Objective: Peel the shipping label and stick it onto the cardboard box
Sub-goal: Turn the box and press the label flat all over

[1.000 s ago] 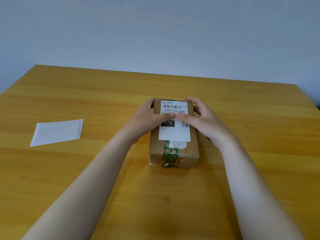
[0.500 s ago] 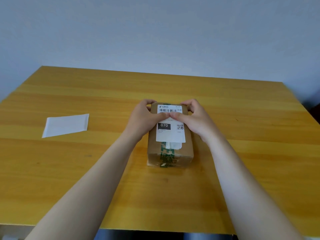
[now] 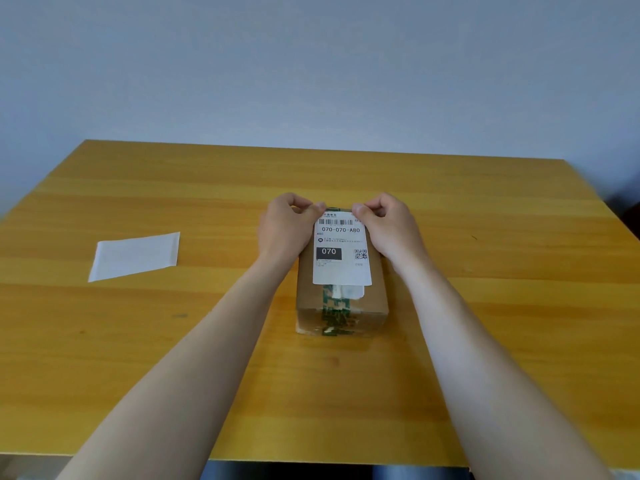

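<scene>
A brown cardboard box (image 3: 372, 318) with green printed tape stands in the middle of the wooden table. The white shipping label (image 3: 343, 268), with a barcode, "070-070-A80" and a QR code, lies flat on the box's top. My left hand (image 3: 284, 227) and my right hand (image 3: 388, 226) sit at the box's far end, one on each side. Each thumb presses on a far corner of the label, and the curled fingers reach over the box's far edge. An older white sticker scrap shows just below the label.
A blank white backing sheet (image 3: 135, 256) lies flat on the table (image 3: 502, 271) to the left of the box. A pale wall rises behind the table's far edge. The near table edge runs along the bottom of the view.
Both hands slid from the middle of the label up to its far corners, and the thumbs moved apart. The box and the backing sheet stayed where they were; the camera view shifted.
</scene>
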`<state>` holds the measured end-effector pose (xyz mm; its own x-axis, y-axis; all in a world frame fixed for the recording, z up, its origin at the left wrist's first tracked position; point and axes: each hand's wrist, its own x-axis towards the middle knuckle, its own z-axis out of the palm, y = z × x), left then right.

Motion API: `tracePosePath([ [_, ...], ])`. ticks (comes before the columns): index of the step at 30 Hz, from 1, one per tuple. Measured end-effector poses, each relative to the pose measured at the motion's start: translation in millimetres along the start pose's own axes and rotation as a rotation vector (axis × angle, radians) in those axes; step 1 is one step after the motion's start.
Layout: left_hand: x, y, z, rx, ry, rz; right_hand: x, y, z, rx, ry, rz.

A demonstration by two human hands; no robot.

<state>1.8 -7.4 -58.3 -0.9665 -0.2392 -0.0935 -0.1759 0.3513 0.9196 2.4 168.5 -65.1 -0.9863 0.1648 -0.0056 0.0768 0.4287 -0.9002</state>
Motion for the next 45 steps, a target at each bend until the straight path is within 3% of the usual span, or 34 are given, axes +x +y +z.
tracePosePath([
  [5, -6.9, 1.3, -4.1, 0.033, 0.012, 0.056, -4.0, 1.2, -5.1, -0.035, -0.012, -0.025],
  [10, -19.9, -3.5, -18.3, -0.119, -0.137, 0.101, -27.6, 1.1, -23.4, 0.165, -0.163, 0.023],
  [14, -30.3, -3.7, -20.1, -0.121, -0.184, 0.18, -39.2, -8.9, -29.8, 0.112, -0.232, -0.025],
  [19, -39.5, -4.1, -7.7, 0.066, -0.196, 0.193, -40.4, -8.0, -22.1, 0.039, -0.254, -0.004],
  [26, -38.4, 1.2, -15.7, 0.11, -0.262, 0.161, -34.0, -11.3, -31.0, 0.013, -0.342, -0.002],
  [33, -39.7, 1.4, -33.9, 0.027, -0.49, 0.051, -30.6, -3.5, -44.7, -0.106, -0.558, 0.059],
  [37, -40.9, 4.4, -42.4, 0.112, -0.617, 0.025, -25.2, -1.8, -50.7, -0.168, -0.681, 0.098],
  [45, -34.9, 3.9, -51.6, 0.149, -0.743, -0.043, -24.9, -0.5, -61.1, -0.2, -0.753, 0.114],
])
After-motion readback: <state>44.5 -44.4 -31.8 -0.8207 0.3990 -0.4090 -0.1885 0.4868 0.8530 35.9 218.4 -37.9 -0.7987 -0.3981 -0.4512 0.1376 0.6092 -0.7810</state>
